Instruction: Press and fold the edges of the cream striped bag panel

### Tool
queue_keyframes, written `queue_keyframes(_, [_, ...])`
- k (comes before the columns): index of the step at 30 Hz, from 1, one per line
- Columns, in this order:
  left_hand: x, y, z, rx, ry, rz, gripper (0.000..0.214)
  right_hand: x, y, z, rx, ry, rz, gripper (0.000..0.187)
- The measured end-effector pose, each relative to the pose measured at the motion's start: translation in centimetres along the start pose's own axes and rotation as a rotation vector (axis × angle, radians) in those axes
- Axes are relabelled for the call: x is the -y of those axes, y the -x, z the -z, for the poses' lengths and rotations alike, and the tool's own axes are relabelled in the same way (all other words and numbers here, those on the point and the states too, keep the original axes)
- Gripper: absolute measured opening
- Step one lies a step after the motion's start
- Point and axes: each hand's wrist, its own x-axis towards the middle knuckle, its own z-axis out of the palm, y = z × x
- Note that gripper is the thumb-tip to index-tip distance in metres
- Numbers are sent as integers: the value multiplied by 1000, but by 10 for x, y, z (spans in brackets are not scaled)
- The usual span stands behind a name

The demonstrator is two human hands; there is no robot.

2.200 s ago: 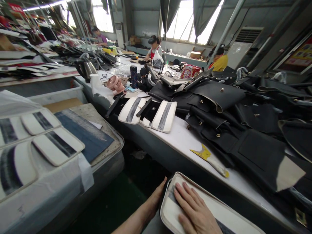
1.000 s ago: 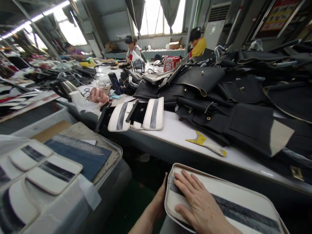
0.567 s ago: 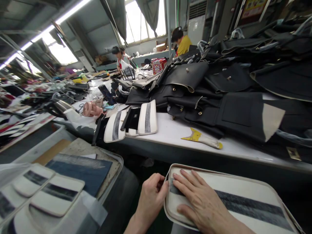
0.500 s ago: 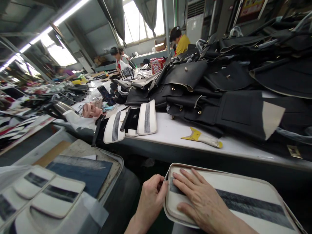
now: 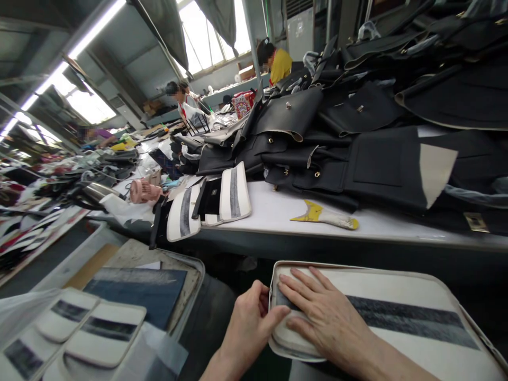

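Thumb newly moved from rim to face, apparently firming the hold, a left hand (image 5: 250, 321) grasps a cream, round-cornered, black-striped, leather-like panel (image 5: 391, 288) by its edge; beneath the right hand (image 5: 323, 313), flat and ungripping, it lies.

The white table (image 5: 270, 206) has a smooth top with a faint gloss. On it, the black bags (image 5: 383, 164) look like smooth leather with soft shine, and their clasps (image 5: 317, 174) are polished metal. Also on it, the pink fan (image 5: 143, 191) seems matt plastic. Before this table, the cream panel (image 5: 397, 288) appears matt, and its dark stripe (image 5: 413, 320) looks rough. Left of the table, the blue board (image 5: 138, 291) looks scuffed.
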Motion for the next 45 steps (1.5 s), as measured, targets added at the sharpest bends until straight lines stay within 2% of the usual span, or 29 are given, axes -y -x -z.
queue_keyframes(2, [1, 0, -1, 19, 33, 24, 26, -1, 1, -1, -25, 12, 5, 61])
queue_keyframes(5, [1, -1, -4, -18, 58, 50, 31, -1, 4, -3, -31, 30, 18, 63])
queue_keyframes(7, [-1, 0, -6, -47, 65, 18, 39, -1, 5, -5, -30, 45, 21, 68])
queue_keyframes(11, [-6, 7, -9, -18, 127, -88, 35, 0, 7, -8, -38, 75, 3, 78])
queue_keyframes(15, [-9, 12, -9, -5, 149, -61, 35, 0, 8, -9, -26, 93, 19, 72])
queue_keyframes(21, [-12, 17, -6, 11, 69, -40, 34, 0, 7, -8, -51, 98, 1, 63])
queue_keyframes(27, [-2, 42, -12, 91, 196, 29, 45, 0, 7, -7, -58, 149, 40, 64])
queue_keyframes(32, [6, 55, -29, -37, 288, 134, 52, 0, 7, -8, -64, 145, 34, 66])
queue_keyframes(37, [13, 62, -39, -75, 228, 86, 58, 1, 7, -10, -72, 139, 19, 64])
queue_keyframes(41, [11, 65, -37, -47, 171, 66, 58, 0, 7, -11, -89, 144, 19, 65])
queue_keyframes(45, [-2, 60, -23, -11, 99, 70, 47, 0, 8, -10, -93, 132, 11, 64])
